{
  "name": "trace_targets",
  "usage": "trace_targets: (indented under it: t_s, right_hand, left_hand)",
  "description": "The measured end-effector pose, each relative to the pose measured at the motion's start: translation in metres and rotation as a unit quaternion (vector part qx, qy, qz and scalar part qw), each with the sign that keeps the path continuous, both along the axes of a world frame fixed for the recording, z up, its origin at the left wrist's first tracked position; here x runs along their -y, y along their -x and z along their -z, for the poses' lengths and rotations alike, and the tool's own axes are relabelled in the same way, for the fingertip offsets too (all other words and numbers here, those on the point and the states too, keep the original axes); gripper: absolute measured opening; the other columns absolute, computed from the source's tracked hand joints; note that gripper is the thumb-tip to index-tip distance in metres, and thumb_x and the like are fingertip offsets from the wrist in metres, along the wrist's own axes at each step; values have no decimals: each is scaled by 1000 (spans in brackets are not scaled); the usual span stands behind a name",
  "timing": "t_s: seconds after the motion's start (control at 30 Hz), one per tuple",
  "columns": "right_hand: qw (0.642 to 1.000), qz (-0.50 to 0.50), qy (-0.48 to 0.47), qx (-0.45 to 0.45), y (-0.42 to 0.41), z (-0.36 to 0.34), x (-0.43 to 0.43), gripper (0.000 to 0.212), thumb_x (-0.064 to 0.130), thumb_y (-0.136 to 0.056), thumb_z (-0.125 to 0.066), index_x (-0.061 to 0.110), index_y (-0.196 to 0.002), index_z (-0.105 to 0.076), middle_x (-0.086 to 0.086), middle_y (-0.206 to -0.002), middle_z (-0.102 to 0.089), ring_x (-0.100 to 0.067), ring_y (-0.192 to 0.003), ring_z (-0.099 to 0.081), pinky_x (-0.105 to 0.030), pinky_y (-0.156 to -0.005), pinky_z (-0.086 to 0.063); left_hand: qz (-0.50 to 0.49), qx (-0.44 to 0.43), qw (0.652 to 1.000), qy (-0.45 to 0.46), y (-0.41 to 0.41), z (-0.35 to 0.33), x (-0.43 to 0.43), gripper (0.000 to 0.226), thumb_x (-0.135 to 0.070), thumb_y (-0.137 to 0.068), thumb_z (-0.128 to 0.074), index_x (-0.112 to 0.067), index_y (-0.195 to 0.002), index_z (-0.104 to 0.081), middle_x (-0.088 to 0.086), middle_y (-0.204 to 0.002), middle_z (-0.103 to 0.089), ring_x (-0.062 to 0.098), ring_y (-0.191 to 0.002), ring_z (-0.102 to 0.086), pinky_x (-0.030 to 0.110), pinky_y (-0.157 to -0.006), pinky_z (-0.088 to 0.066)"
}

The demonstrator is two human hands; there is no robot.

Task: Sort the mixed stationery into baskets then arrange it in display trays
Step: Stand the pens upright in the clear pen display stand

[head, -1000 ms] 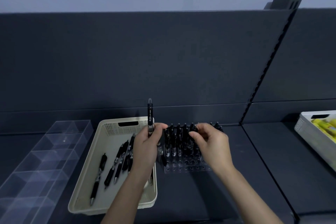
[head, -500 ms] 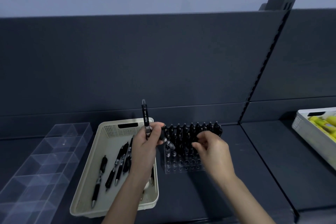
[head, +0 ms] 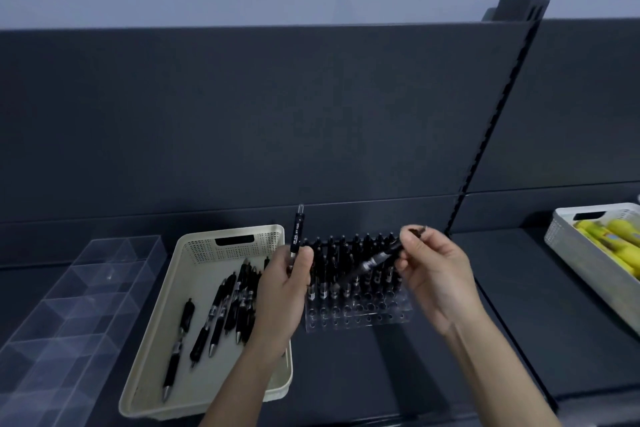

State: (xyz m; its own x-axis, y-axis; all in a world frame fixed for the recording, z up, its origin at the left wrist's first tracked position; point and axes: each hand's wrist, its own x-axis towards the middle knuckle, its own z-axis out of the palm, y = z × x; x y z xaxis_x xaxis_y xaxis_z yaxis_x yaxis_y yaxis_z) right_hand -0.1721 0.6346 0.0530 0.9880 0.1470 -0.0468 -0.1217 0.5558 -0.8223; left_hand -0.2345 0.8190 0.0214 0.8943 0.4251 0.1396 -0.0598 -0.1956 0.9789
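On the dark grey shelf I see both hands busy with pens. The left hand is curled round a black retractable pen and holds it upright, just over the far right corner of the cream perforated plastic basket. The right hand pinches a second black pen near its upper end; this one is tilted, its lower end pointing down and left over the clear acrylic pen stand with rows of holes. That stand sits just beside the basket, to its right. Its back rows are filled with black pens standing upright, and its front rows of holes are bare. From my feed I cannot tell whether the tilted pen touches any of them. Several loose black pens lie in the cream basket. A clear plastic compartment tray sits to the left, and a white mesh basket of yellow items stands well apart on the right.
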Motion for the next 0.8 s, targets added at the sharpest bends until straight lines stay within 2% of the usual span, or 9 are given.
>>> trace_targets:
  t_s: [0.07, 0.13, 0.2, 0.3, 0.37, 0.43, 0.53, 0.7, 0.8]
  right_hand:
    - [994, 30, 97, 49, -5, -2, -1, 6, 11, -73, -73, 17, -71, -72, 3, -67, -60, -5, -58, -53, -18, -52, -47]
    - [963, 72, 241, 100, -9, -1, -4, 9, 11, -77, -73, 18, -73, -71, -3, -68, -61, -8, -61, -54, -22, -56, -50]
    - [929, 89, 332, 134, -13, 2, -9, 10, 12, -77, -75, 20, -75, -70, -15, -73, -64, -13, -64, -55, -32, -64, -51]
    - [905, 79, 386, 159, -13, 8, -16, 12, 14, -77, -76, 23, -75, -69, -11, -76, -66, -15, -67, -57, -31, -67, -51]
    - [889, 75, 419, 171, -12, 13, -20, 9, 14, -77, -76, 19, -77, -68, -6, -76, -64, -15, -67, -56, -26, -65, -49]
    - [873, 72, 447, 181, -11, 18, -24, 8, 15, -77, -76, 15, -80, -68, -4, -77, -62, -17, -67, -57, -27, -66, -50]
    - [859, 77, 466, 198, -12, 19, -25, 10, 17, -76, -77, 14, -79, -68, -3, -74, -61, -17, -67, -57, -29, -67, -48]
    - [847, 69, 482, 213, -13, 22, -26, 12, 19, -76, -77, 19, -72, -66, 1, -69, -61, -14, -64, -55, -23, -63, -47]
    - [825, 61, 514, 227, -13, 31, -25, 12, 19, -77, -77, 15, -72, -66, 0, -70, -60, -12, -63, -54, -13, -59, -42]
  left_hand:
    - [-4, 6, 1000, 17, -1, 0, 2, 35, -40, -98, -37, -11, -85, -53, -4, -61, -47, 5, -48, -36, 19, -48, -31]
    - [1, 15, 1000, 22, -3, -1, 2, 30, -30, -100, -37, -13, -83, -54, -7, -61, -48, 5, -49, -38, 18, -48, -32]
    - [8, 17, 1000, 3, -4, 0, 1, 25, -24, -100, -40, -13, -84, -56, -8, -61, -50, 6, -53, -43, 21, -53, -36]
    - [9, 14, 1000, 2, -5, 1, 0, 17, -21, -98, -45, -16, -89, -59, -9, -66, -55, 8, -61, -51, 27, -63, -44]
    - [8, 11, 1000, 12, -5, 1, 0, 13, -19, -97, -47, -20, -92, -59, -8, -71, -59, 8, -67, -57, 29, -68, -47]
    - [3, 8, 1000, 16, -4, 1, 0, 12, -16, -96, -50, -23, -95, -59, -4, -76, -62, 8, -72, -60, 29, -71, -50]
    - [-3, 11, 1000, 20, -3, 1, -1, 11, -13, -94, -53, -22, -94, -60, -1, -81, -64, 10, -73, -63, 30, -72, -51]
    - [-4, 21, 999, 30, -2, -1, -2, 8, -12, -92, -57, -19, -91, -62, -1, -79, -64, 13, -73, -63, 30, -71, -50]
    - [-1, 23, 1000, 17, -2, -1, -2, 12, -11, -90, -60, -22, -88, -63, -3, -79, -65, 18, -78, -65, 32, -74, -52]
